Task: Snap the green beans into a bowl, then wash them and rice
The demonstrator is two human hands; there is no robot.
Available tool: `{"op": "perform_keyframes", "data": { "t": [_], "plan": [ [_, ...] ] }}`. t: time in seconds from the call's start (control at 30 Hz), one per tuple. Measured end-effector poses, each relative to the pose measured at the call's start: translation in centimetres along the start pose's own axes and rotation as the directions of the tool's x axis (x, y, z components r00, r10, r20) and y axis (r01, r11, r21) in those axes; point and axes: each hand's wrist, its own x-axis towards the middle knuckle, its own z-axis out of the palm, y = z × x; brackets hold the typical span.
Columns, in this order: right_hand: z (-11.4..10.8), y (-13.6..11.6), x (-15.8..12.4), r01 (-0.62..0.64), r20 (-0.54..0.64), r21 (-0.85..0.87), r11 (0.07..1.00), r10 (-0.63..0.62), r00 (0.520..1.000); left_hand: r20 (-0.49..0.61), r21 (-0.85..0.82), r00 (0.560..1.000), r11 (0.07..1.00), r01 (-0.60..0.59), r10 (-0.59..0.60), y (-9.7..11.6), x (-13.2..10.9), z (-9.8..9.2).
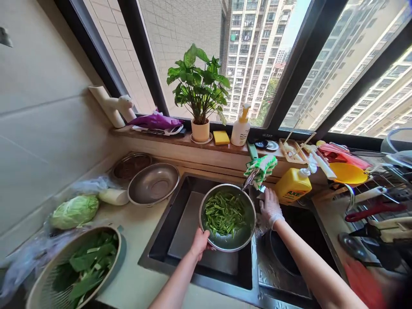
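My left hand grips the near left rim of a metal colander bowl, which is held over the left sink basin. Cut green beans lie in the bowl, with some water around them. A clear plastic glove covers my right hand. Its fingers are at the faucet handle, just right of the bowl; part of the grip is hidden. The metal faucet reaches over the bowl's far rim, and a green-and-white cloth hangs over it.
Leafy greens fill a colander at left, near a cabbage and an empty metal bowl. A yellow detergent bottle stands behind the right basin, which holds a dark pan. A dish rack with utensils is at right.
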Motion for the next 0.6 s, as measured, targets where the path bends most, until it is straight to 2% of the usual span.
{"op": "perform_keyframes", "data": {
  "t": [0.1,0.17,0.23,0.33,0.4,0.43,0.5,0.57,0.6],
  "plan": [
    [-1.6,-1.7,-1.8,0.097,-0.017,0.136,0.986,-0.096,0.995,-0.007,-0.029,1.0,0.999,0.017,-0.018,-0.9,-0.8,-0.1],
    [-2.5,-4.0,-3.6,0.227,-0.077,0.264,0.937,-0.214,0.974,0.008,-0.032,1.0,0.999,0.016,-0.016,-1.3,-1.8,-0.2],
    [-3.0,-6.6,-5.3,0.266,-0.104,0.344,0.901,-0.246,0.964,0.029,-0.024,1.0,1.0,0.013,-0.013,-1.7,-3.0,-0.3],
    [-3.3,-9.7,-6.7,0.193,-0.099,0.321,0.927,-0.17,0.981,0.052,-0.011,0.998,0.999,0.031,-0.031,-2.4,-5.1,-0.5],
    [-3.4,-10.4,-6.9,0.169,-0.105,0.286,0.943,-0.145,0.984,0.057,-0.01,0.998,0.999,0.04,-0.04,-3.0,-6.3,-0.6],
    [-3.5,-10.3,-7.1,0.147,-0.12,0.289,0.946,-0.116,0.986,0.056,-0.016,0.998,0.999,0.043,-0.042,-3.3,-6.8,-0.7],
    [-3.6,-9.2,-7.9,0.024,-0.134,0.354,0.935,0.025,0.991,0.053,-0.038,0.997,0.998,0.051,-0.049,-3.7,-7.3,-0.9],
    [-3.8,-7.4,-9.4,-0.136,-0.015,0.465,0.875,0.161,0.987,0.052,-0.056,0.997,0.996,0.066,-0.063,-4.0,-7.5,-1.2],
    [-4.0,-6.4,-10.4,-0.187,0.076,0.524,0.831,0.173,0.982,0.056,-0.059,0.997,0.996,0.062,-0.059,-4.0,-7.4,-1.3]
  ]
}}
